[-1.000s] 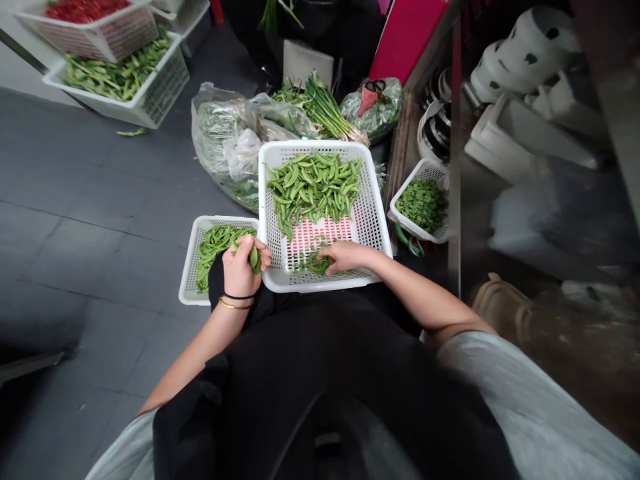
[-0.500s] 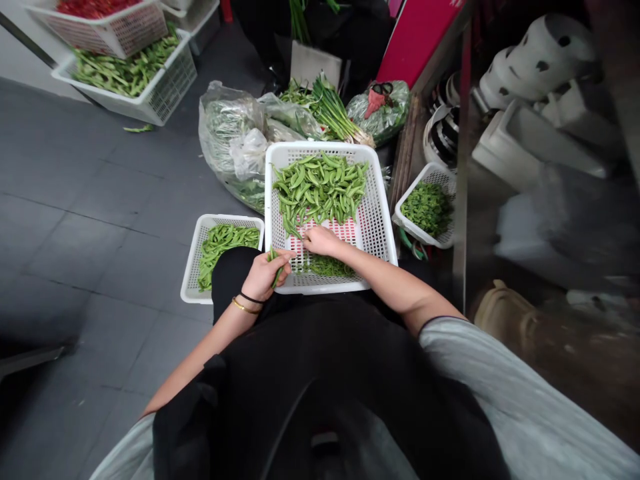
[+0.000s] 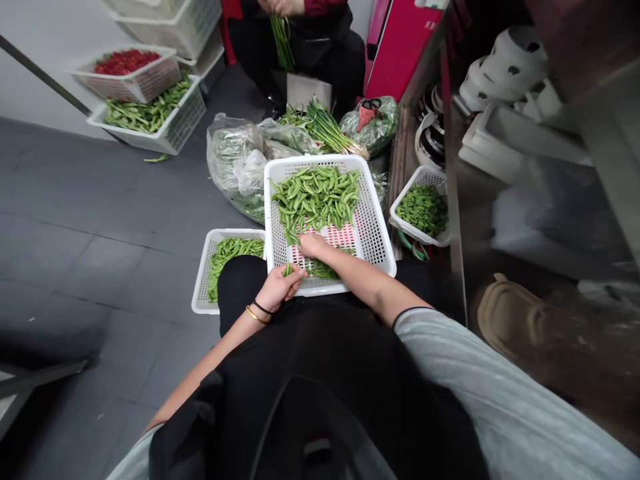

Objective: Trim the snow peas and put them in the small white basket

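A big white basket (image 3: 375, 230) rests on my lap, with a heap of green pea pods (image 3: 315, 197) in its far half. My left hand (image 3: 281, 287) sits at the basket's near left rim, fingers closed round a pea pod (image 3: 287, 270). My right hand (image 3: 313, 245) reaches into the basket at the near edge of the heap, fingers curled down on the pods. A small pile of green trimmings (image 3: 325, 270) lies by my right forearm. To the left on the floor stands a smaller white basket (image 3: 205, 280) with pods in it.
A small basket of chopped greens (image 3: 424, 210) stands at right beside a metal shelf. Plastic bags of vegetables (image 3: 240, 163) and spring onions (image 3: 325, 123) lie behind. Stacked baskets of beans and red chillies (image 3: 145, 100) sit far left. Another person sits at the top, holding green stalks.
My left hand moved from over the small basket to the big basket's near rim. My right hand went from the trimmings up to the pod heap. The view tilted up.
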`<state>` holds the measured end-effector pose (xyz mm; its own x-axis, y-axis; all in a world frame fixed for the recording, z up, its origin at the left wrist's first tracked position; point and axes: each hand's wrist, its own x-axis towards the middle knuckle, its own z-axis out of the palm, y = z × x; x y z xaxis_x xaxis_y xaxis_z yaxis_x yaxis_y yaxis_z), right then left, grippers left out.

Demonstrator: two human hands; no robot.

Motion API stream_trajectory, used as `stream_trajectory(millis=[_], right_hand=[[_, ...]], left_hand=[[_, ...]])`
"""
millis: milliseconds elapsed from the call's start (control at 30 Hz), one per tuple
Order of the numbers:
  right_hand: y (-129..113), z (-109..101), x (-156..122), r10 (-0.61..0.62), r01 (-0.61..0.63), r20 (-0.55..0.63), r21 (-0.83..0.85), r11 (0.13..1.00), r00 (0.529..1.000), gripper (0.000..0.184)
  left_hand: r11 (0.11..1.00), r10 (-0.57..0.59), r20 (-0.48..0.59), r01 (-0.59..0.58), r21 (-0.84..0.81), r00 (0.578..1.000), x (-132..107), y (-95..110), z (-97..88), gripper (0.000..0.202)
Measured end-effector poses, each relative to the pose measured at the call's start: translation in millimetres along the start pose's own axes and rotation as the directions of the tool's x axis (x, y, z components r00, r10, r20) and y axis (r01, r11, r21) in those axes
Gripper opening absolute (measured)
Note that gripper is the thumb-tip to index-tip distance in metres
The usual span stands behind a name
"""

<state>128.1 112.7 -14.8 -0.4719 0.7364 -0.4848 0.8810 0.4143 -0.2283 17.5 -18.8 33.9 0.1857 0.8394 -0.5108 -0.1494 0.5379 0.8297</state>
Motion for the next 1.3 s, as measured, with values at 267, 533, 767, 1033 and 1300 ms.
stream_trajectory(millis=[267, 533, 767, 1033, 1300], right_hand=[[21, -18, -62, -0.150, 0.151, 0.080, -0.001, 0.989, 0.985, 0.029], [8, -12, -123, -0.389, 0.405, -0.193, 0.053, 0.913, 0.901, 0.029], [1, -3, -140, -0.476, 0.574, -0.428, 0.132, 0.808, 0.769, 0.033], [57, -27, -142, -0.051, 0.262, -0.351, 0.584, 0.768, 0.935, 0.034], [19, -35, -151, -0.491, 0.477, -0.266, -0.121, 0.871, 0.829, 0.029]], left_hand=[[0.998, 0.022, -0.125, -0.029, -0.056, 0.992, 11, 1, -3.0, 0.041], [0.966, 0.056, -0.121, -0.084, -0.243, 0.991, 11, 6, 4.0, 0.037], [0.953, 0.000, 0.130, 0.039, -0.299, 0.991, 0, 9, 11.1, 0.034], [0.980, -0.046, 0.302, 0.102, -0.173, 0.952, -9, 19, -0.8, 0.026], [0.996, -0.062, 0.312, 0.039, 0.080, 0.948, -7, 24, 0.2, 0.024]])
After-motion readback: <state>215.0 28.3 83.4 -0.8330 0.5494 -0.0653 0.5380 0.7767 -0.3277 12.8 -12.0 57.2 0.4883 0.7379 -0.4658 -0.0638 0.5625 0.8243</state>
